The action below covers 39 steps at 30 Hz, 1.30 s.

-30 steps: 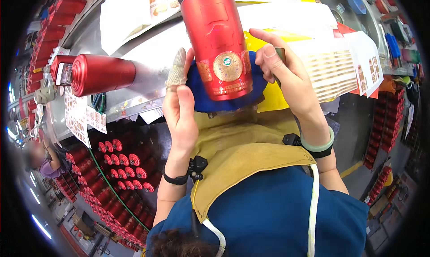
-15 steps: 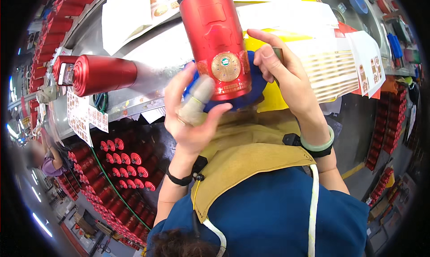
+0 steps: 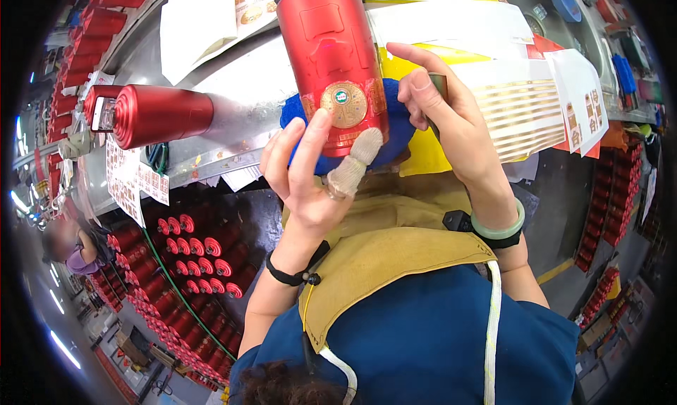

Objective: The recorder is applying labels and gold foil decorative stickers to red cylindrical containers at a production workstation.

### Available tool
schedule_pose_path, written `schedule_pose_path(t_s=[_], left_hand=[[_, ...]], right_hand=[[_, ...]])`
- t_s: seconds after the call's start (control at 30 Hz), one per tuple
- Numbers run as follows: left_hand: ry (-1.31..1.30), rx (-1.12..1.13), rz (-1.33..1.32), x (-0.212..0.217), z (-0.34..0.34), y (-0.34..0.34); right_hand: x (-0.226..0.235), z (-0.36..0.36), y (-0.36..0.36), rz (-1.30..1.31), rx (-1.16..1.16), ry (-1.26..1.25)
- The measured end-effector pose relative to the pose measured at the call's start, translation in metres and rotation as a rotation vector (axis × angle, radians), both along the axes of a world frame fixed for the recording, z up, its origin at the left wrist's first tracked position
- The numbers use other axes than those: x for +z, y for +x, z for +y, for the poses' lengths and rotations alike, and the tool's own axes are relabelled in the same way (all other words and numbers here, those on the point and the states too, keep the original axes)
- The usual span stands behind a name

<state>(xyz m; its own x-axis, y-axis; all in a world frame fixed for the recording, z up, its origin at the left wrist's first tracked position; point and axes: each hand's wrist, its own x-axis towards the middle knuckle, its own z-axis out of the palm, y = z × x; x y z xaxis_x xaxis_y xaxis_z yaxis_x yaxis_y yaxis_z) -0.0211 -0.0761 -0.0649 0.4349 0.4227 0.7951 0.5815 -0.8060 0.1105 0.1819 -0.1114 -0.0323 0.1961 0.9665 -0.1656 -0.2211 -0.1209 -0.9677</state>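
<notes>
The red bottle (image 3: 331,59) lies lengthwise in front of you, its base end toward your chest and resting on the blue cushion (image 3: 402,126), which seems there to keep the round body from rolling and to spare its finish. Your left hand (image 3: 307,172) is open, not gripping: the thumb in its cloth cot (image 3: 356,161) presses the bottle's lower edge at about 6 o'clock from the round gold sticker (image 3: 345,103), probably to rub the label flat without leaving marks, while your other fingers stand spread and free. Your right hand (image 3: 451,123) sits at 3 o'clock of the bottle, fingers curled around something small and dark; what it is cannot be told, and the forefinger reaches toward the bottle's side, as if to steady it. A second red bottle (image 3: 151,114) lies on its side at 9 o'clock on the metal bench (image 3: 233,116), apart from your hands. Sheets of gold-striped labels (image 3: 522,112) lie at 3 o'clock, within easy reach.
</notes>
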Motion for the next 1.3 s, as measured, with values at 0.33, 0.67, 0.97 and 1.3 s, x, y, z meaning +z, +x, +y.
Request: schedule_pose_path(t_s=[0.33,0.67,0.97,1.3], left_hand=[[-0.499,-0.104,-0.19,0.001,0.012,-0.004],[-0.752,-0.218,-0.293,0.011,0.019,-0.008],[-0.815,-0.259,-0.312,0.005,0.019,-0.008],[-0.8,-0.238,-0.292,0.009,0.018,-0.009]], right_hand=[[0.006,-0.009,-0.008,-0.09,0.057,-0.007],[0.022,0.004,-0.004,-0.377,0.115,0.073],[0.028,0.008,-0.005,-0.712,0.142,0.172],[0.03,0.008,-0.003,-0.685,0.151,0.165]])
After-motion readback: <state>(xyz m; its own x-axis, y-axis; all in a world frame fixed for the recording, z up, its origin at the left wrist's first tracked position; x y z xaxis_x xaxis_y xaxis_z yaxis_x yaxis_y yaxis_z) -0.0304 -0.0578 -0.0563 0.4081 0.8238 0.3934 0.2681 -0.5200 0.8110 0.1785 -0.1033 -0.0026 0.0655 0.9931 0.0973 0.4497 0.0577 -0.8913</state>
